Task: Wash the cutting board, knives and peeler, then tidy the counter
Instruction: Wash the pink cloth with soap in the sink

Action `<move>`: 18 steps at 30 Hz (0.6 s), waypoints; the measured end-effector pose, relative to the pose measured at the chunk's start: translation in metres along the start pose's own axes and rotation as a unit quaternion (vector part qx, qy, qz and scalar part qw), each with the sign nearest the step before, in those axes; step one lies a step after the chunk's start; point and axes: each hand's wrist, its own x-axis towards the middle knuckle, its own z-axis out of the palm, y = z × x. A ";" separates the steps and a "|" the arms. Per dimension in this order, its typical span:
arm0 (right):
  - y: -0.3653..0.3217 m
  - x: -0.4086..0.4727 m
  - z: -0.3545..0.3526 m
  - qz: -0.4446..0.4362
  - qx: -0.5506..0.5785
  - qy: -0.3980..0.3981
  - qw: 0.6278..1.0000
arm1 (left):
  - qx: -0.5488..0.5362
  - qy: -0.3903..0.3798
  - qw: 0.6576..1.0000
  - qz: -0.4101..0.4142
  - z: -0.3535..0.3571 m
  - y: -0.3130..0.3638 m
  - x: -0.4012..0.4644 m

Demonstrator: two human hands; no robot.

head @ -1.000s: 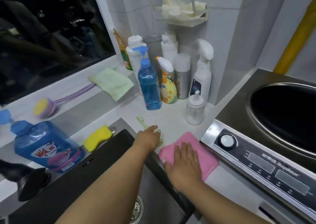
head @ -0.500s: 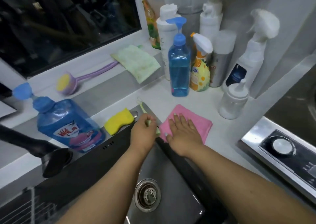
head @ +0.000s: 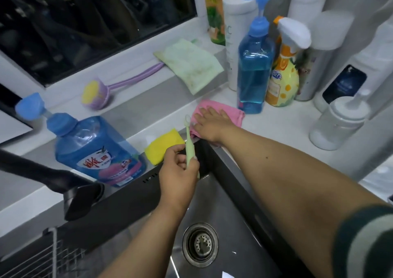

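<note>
Pink cloth (head: 229, 111) now farther back. Right hand (head: 212, 124) flat, fingers straight, pressing it; left hand (head: 177, 169) grasps green toothbrush (head: 188, 139), raised.

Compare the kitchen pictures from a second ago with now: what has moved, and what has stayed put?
The left hand has lifted the green toothbrush off the counter and holds it above the sink. The right hand has slid the pink cloth back toward the blue bottle, still pressing it flat. Yellow sponge and bottles unmoved.

A blue dish-soap bottle (head: 95, 148) lies left of the hands beside a yellow sponge (head: 163, 148); spray bottles (head: 285, 65) stand beyond them.
</note>
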 end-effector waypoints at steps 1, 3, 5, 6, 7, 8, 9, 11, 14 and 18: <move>0.000 0.001 0.000 0.000 0.000 0.004 1.000 | -0.005 0.006 1.000 0.000 0.001 0.000 0.000; -0.001 -0.002 0.002 -0.003 -0.005 0.010 1.000 | -0.008 0.018 1.000 0.001 0.004 0.002 0.000; 0.002 -0.013 0.007 -0.007 -0.015 0.016 1.000 | -0.014 0.028 1.000 0.006 0.006 0.006 -0.001; 0.005 -0.022 0.011 -0.009 -0.019 0.021 1.000 | -0.015 0.028 0.999 0.008 0.006 0.009 -0.001; 0.008 -0.033 0.015 -0.009 -0.022 0.024 0.999 | -0.013 0.024 1.000 0.009 0.007 0.013 -0.001; 0.012 -0.047 0.019 -0.006 -0.025 0.026 0.999 | -0.009 0.020 1.000 0.013 0.008 0.017 -0.002; 0.017 -0.063 0.023 0.000 -0.026 0.029 0.999 | -0.004 0.016 1.000 0.016 0.010 0.019 -0.002; 0.026 -0.096 0.032 0.012 -0.023 0.035 0.999 | 0.006 0.008 1.000 0.011 0.016 0.023 -0.002; 0.039 -0.149 0.045 0.029 -0.007 0.036 0.999 | 0.028 -0.024 0.999 0.005 0.030 0.031 -0.004; 0.053 -0.220 0.061 0.043 0.019 0.052 0.998 | 0.080 -0.099 0.992 0.009 0.053 0.042 -0.011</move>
